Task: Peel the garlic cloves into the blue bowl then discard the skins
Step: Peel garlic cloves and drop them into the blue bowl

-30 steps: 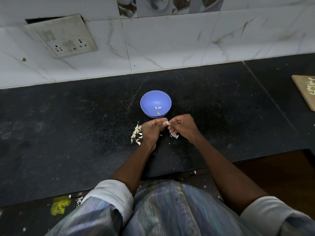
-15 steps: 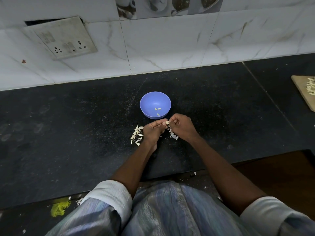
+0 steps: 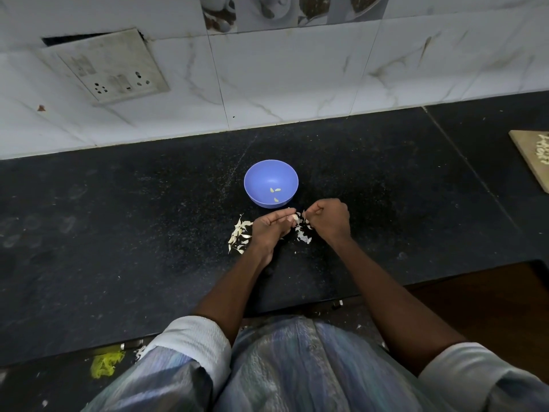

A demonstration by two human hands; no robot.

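Observation:
The blue bowl stands on the black counter and holds three peeled garlic cloves. Just in front of it my left hand pinches a pale garlic clove at its fingertips. My right hand is curled, its fingertips close against the clove; whether it pinches skin I cannot tell. A pile of unpeeled cloves lies to the left of my left hand. Loose garlic skins lie on the counter between and below my hands.
The black counter runs to a white tiled wall with a socket plate at the back left. A wooden board carrying pale bits lies at the far right edge. A yellow scrap lies below the counter's front edge.
My hands have stayed in front of the bowl, working the clove between them. More bits of skin have dropped onto the counter under my right hand.

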